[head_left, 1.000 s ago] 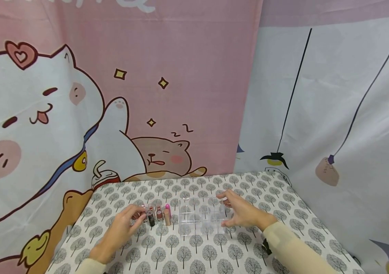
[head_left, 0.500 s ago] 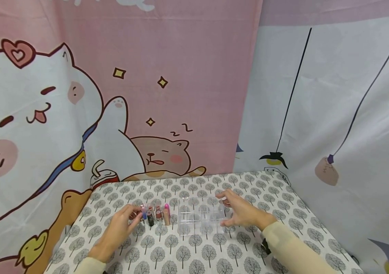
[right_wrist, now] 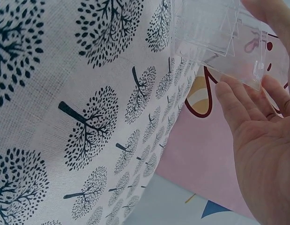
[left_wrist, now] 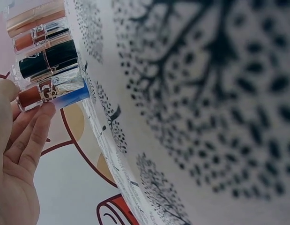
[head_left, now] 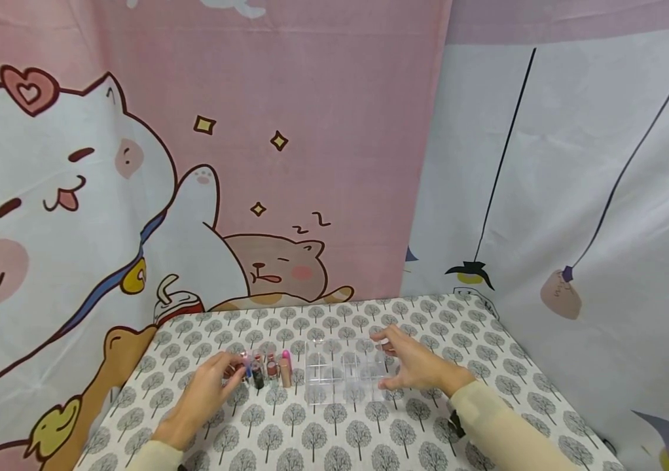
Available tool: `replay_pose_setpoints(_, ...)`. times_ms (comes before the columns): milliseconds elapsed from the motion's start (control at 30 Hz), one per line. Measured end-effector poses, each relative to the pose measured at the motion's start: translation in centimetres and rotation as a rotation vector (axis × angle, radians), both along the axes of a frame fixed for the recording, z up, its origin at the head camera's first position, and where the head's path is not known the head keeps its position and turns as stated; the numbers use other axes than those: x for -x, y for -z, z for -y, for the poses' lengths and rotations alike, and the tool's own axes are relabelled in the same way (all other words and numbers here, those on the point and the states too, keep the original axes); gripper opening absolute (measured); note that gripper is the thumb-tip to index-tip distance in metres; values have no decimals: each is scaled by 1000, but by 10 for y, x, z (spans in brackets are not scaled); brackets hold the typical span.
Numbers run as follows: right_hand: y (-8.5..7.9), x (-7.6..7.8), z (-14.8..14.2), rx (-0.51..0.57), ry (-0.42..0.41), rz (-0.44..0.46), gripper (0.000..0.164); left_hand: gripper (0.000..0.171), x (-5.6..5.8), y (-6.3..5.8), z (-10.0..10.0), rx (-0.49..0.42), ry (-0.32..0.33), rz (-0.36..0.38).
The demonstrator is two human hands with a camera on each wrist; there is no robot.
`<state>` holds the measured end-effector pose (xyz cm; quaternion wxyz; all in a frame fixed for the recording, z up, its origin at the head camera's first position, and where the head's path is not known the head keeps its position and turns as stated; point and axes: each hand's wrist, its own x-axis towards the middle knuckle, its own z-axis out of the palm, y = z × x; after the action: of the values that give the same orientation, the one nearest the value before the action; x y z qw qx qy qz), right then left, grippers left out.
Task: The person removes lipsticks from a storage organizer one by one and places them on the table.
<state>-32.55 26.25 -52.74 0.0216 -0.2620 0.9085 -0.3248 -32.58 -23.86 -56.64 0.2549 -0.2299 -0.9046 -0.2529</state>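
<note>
My left hand (head_left: 207, 383) is at the left end of a cluster of upright cosmetic tubes. Its thumb and fingers pinch the top of a clear lip gloss tube (left_wrist: 31, 97) with a reddish-brown top. Close by are a dark tube (left_wrist: 48, 60), a blue piece (left_wrist: 72, 97) and a rose-gold lipstick tube (left_wrist: 34, 19). My right hand (head_left: 419, 367) holds the right side of a clear compartment organizer (head_left: 327, 379), its thumb at the near side and fingers at the far side. In the right wrist view, the fingers touch the clear wall (right_wrist: 241, 70).
A bright pink tube (head_left: 287, 356) stands behind the rose-gold one. The tubes stand left of the organizer on a tree-print tablecloth (head_left: 334, 451). Cartoon-printed cloth (head_left: 334, 163) hangs behind the table and along its right side.
My left hand has shifted slightly left, and blue now shows beside its fingertips. The right hand stays at the organizer. The head view has shifted a little.
</note>
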Motion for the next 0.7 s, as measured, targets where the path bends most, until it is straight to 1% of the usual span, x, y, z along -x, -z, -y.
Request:
replay_pose_setpoints(167, -1, 0, 0, 8, 2, 13, 105, 18, 1, -2, -2, 1, -2, 41)
replay_pose_setpoints(333, 0, 0, -1, 12, 4, 10, 106, 18, 1, -3, -2, 6, -6, 49)
replay_pose_setpoints(567, 1, 1, -1, 7, 5, 5, 106, 19, -1, -5, -2, 34, -47, 81)
replay_pose_setpoints(700, 2, 1, -1, 8, -2, 3, 106, 20, -2, -7, 0, 62, -63, 76)
